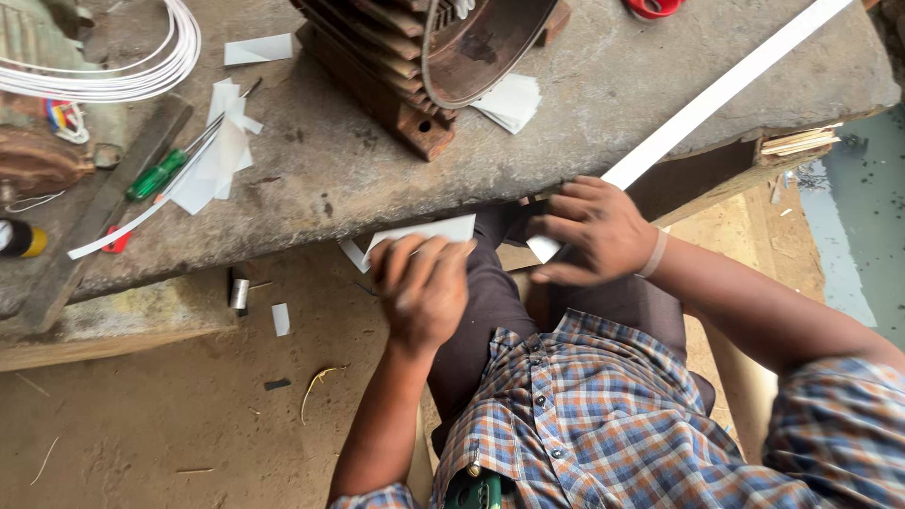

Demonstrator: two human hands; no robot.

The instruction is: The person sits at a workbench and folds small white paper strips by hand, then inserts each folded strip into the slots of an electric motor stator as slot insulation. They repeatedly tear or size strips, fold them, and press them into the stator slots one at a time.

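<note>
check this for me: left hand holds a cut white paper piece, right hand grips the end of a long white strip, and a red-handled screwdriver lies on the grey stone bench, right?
Not quite. The head view shows the screwdriver on the grey stone bench has a green handle, not red. The rest holds: left hand on the cut white paper piece, right hand gripping the long white strip.

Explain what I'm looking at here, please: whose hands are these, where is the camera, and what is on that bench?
One camera, worn on the person's head, looks down at their own bare hands. The left hand pinches a small cut piece of white sheet. The right hand grips the near end of a long white strip that runs up across the rough workbench. On the bench stand a rusty motor housing, a green-handled screwdriver over more cut white pieces, and a coil of white wire. Below are the person's checked shirt and dark trousers, over a dirt floor.
</note>
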